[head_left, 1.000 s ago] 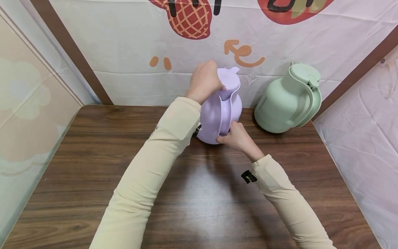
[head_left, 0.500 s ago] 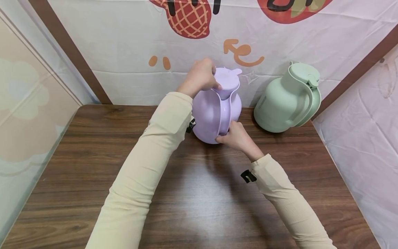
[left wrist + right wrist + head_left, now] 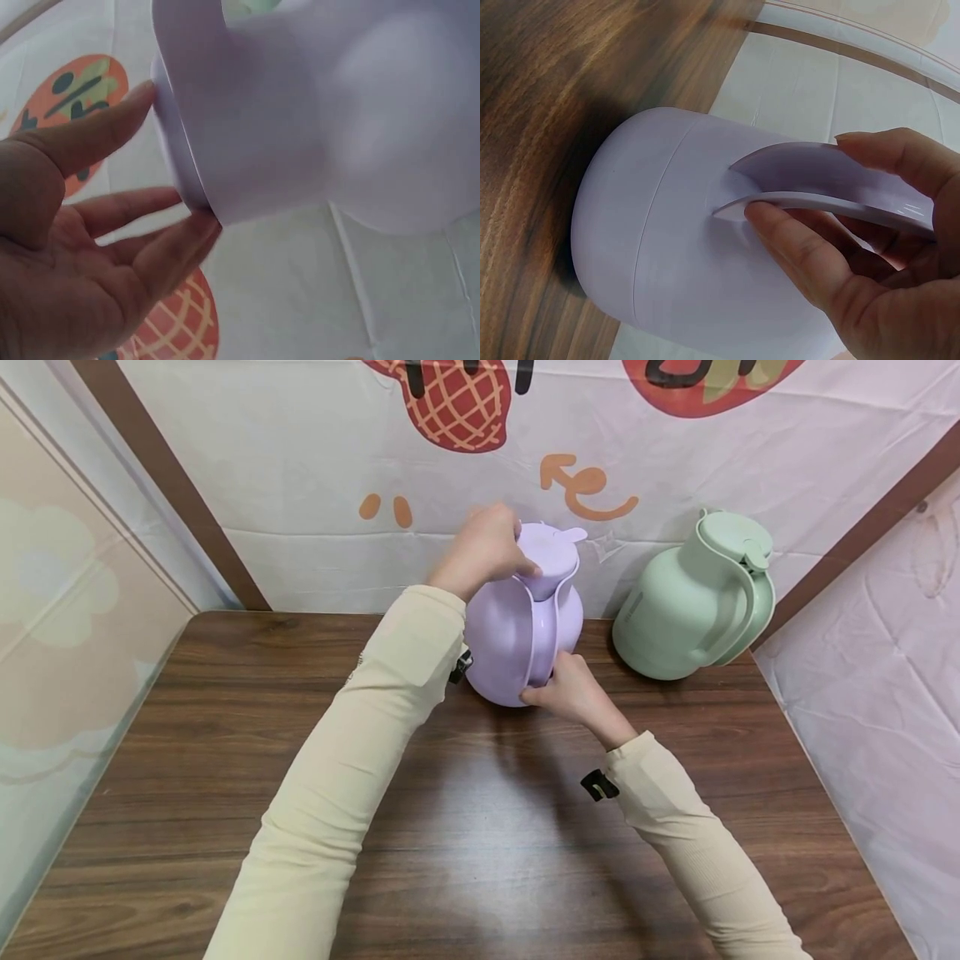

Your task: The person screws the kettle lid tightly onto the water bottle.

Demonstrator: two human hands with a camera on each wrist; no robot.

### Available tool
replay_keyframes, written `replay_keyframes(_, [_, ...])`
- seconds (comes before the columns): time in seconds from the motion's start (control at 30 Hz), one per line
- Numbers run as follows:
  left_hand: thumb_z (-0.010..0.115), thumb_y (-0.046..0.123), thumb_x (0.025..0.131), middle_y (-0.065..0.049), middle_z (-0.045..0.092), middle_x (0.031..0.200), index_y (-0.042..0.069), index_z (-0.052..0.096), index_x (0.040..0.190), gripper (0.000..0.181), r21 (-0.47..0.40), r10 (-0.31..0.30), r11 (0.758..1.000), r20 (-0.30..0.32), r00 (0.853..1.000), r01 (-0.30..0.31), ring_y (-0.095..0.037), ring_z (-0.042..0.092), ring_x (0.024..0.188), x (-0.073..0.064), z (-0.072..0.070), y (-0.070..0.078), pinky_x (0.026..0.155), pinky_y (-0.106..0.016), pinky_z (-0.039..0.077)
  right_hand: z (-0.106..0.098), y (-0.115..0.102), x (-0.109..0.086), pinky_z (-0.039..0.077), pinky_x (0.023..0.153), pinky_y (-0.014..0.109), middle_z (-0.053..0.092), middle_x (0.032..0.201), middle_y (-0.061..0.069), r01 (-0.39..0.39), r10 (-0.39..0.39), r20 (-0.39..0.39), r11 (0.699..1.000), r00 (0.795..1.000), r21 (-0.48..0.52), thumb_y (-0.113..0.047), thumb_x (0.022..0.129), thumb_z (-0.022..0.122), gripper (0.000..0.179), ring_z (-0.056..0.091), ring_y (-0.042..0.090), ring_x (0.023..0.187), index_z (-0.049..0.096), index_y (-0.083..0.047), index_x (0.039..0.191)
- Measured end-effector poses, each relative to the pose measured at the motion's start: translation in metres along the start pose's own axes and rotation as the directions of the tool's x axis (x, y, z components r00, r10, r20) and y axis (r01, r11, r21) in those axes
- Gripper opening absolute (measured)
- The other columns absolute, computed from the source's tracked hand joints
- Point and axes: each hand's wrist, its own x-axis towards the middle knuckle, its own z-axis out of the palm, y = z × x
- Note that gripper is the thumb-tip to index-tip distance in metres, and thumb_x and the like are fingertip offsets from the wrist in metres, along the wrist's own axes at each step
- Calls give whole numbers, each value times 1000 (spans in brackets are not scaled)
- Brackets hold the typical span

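Note:
A lilac vacuum jug (image 3: pixel 497 639) stands upright at the back of the wooden table. With fingertips and thumb spread about its rim, my left hand (image 3: pixel 486 550) holds the round lid (image 3: pixel 550 550), whose small tab points right. In the left wrist view the lid's edge (image 3: pixel 174 150) lies against the fingertips, while the palm stays off it. Low on the jug, my right hand (image 3: pixel 570 689) grips the handle (image 3: pixel 545 631). The right wrist view shows thumb and fingers around the handle's two raised edges (image 3: pixel 810 199), near where it joins the body.
To the right, a pale green vacuum jug (image 3: pixel 667 610) of similar shape stands near the back corner. Behind both jugs hangs a printed white cloth (image 3: pixel 315 468). The brown wood tabletop (image 3: pixel 480 827) stretches toward me beneath both forearms.
My left hand has shifted slightly left, and the lid's tab has swung clockwise to point further right. The jug's body and my right hand look still.

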Motion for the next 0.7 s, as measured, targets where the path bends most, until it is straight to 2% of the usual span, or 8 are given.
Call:
replay_keyframes(0.07, [74, 24, 75, -5, 53, 81, 2, 59, 87, 30, -1, -9, 1000, -26, 1000, 9, -18, 44, 81, -2, 2, 3, 72, -26, 37, 0, 0, 0, 46, 67, 37, 62, 84, 15, 1, -1, 2, 1000, 1000, -5, -13, 67, 70, 34, 55, 24, 74, 58, 4, 95])
replay_keyframes(0.2, [76, 27, 73, -7, 60, 100, 2, 60, 107, 45, -4, -41, 999, -69, 997, 41, -22, 49, 94, -6, 4, 9, 84, -29, 40, 0, -1, 0, 46, 68, 38, 62, 83, 15, 2, -2, 0, 1000, 1000, -14, -13, 67, 70, 33, 55, 25, 74, 58, 3, 93])
replay_keyframes(0.27, [76, 27, 73, -8, 60, 106, 2, 58, 111, 49, -10, -55, 998, -85, 995, 55, -22, 51, 97, -7, 5, 11, 85, -30, 40, 0, -1, 0, 46, 68, 38, 62, 82, 15, 3, -3, -2, 1000, 1000, -16, -13, 67, 70, 32, 55, 25, 74, 58, 3, 92])
replay_keyframes(0.47, [78, 28, 72, -7, 61, 106, 4, 57, 112, 51, -2, -71, 997, -106, 992, 71, -22, 52, 97, -8, 7, 13, 84, -31, 41, 0, 0, 0, 45, 66, 37, 62, 79, 13, 9, -9, -6, 1000, 1000, -19, -13, 67, 70, 30, 54, 24, 71, 59, 3, 89])
replay_keyframes(0.7, [79, 28, 70, -7, 61, 102, 3, 59, 107, 49, 13, -51, 999, -115, 992, 53, -22, 52, 95, -6, 7, 10, 83, -31, 40, 1, 0, 0, 45, 66, 38, 62, 79, 14, 6, -6, -3, 1000, 1000, -24, -14, 68, 70, 30, 54, 24, 71, 59, 3, 90])
